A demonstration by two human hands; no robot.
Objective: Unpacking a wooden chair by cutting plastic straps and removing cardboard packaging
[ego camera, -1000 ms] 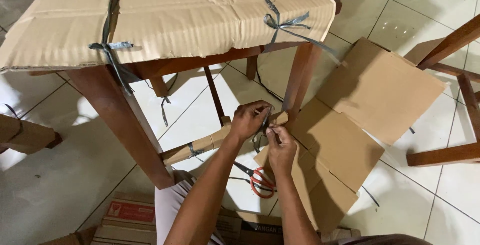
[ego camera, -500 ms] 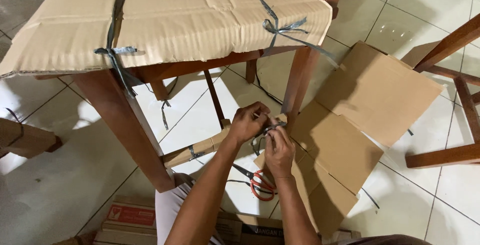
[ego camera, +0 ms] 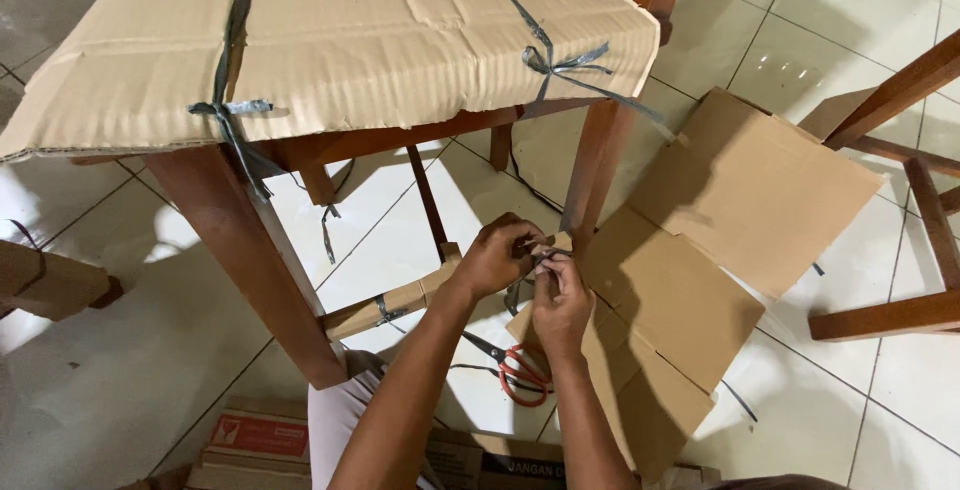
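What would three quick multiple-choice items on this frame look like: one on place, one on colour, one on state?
1. Where do the scissors lie?
A. on the chair seat
B. on the floor under the forearms
C. in the left hand

2. What colour are the scissors' handles?
A. red
B. blue
C. black

3. What are both hands doing?
A. resting flat on the floor
B. pinching a grey strap at the wrapped rung
C. holding the scissors

Key: 1 B, the scissors lie on the tiles; 2 A, the handle loops are red; 3 B, the left hand and right hand meet on the grey strap at the cardboard-wrapped rung.
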